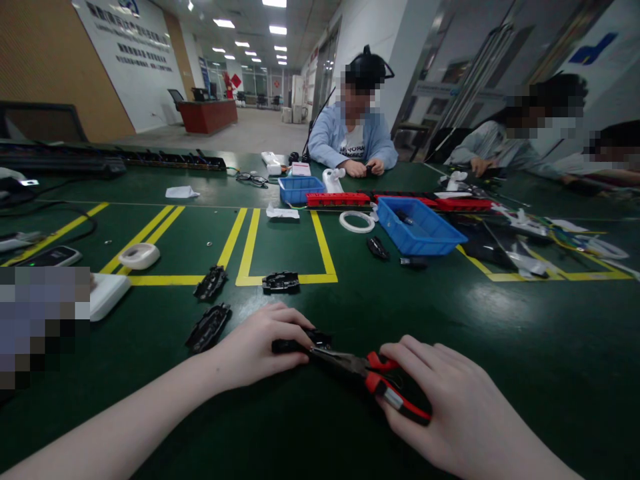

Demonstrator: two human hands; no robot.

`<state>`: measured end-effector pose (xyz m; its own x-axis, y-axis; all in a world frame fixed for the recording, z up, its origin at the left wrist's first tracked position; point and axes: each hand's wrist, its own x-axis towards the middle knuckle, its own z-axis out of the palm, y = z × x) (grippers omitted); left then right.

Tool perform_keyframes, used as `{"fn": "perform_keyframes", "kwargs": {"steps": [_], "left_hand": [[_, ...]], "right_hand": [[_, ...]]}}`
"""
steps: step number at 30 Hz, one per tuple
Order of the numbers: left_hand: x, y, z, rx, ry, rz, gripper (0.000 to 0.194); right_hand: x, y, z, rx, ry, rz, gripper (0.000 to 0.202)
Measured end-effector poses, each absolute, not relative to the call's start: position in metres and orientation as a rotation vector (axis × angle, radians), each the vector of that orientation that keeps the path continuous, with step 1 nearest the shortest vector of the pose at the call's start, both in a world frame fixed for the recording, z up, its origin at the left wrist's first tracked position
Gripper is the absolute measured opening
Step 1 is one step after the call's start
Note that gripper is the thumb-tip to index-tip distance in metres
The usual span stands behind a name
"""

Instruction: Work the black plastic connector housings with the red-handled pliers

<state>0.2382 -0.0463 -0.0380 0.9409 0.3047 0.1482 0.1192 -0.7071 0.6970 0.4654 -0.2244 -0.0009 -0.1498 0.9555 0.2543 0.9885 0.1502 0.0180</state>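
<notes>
Between its thumb and fingers, my left hand (265,343) grips a small black plastic part (289,346) low over the green table. My right hand (440,393) is wrapped round the red and black handles of long-nose pliers (357,365). The pliers' tips reach the black part beside my left fingertips; whether they pinch anything cannot be made out. Part of the black piece is hidden by my left hand. Several black plastic shells (209,327) lie on the table left of and beyond my left hand.
A blue bin (420,230) stands beyond my right hand, with a white ring (357,221) beside it. Red strips (340,199) run across the table. Opposite sits a person (353,143) handling a small dark thing; others sit at right. A white box (109,297) is at left.
</notes>
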Motion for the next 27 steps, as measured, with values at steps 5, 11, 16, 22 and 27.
{"fn": "perform_keyframes", "kwargs": {"steps": [5,11,16,22,27], "left_hand": [[0.238,-0.047,-0.038,2.366,0.304,0.318,0.015],[0.238,-0.046,-0.037,2.367,0.288,0.330,0.015],[0.237,-0.046,-0.036,2.355,0.293,0.320,0.015],[0.237,-0.047,-0.037,2.342,0.309,0.317,0.014],[0.238,-0.047,-0.037,2.357,0.314,0.308,0.014]], "right_hand": [[0.466,-0.224,0.004,-1.928,-2.270,-0.284,0.037],[0.465,-0.225,0.002,-1.950,-2.250,-0.279,0.036],[0.461,-0.225,-0.005,-1.958,-2.199,-0.183,0.035],[0.458,-0.226,-0.006,-2.009,-2.148,-0.095,0.035],[0.460,-0.224,0.001,-2.012,-2.183,-0.056,0.035]]}}
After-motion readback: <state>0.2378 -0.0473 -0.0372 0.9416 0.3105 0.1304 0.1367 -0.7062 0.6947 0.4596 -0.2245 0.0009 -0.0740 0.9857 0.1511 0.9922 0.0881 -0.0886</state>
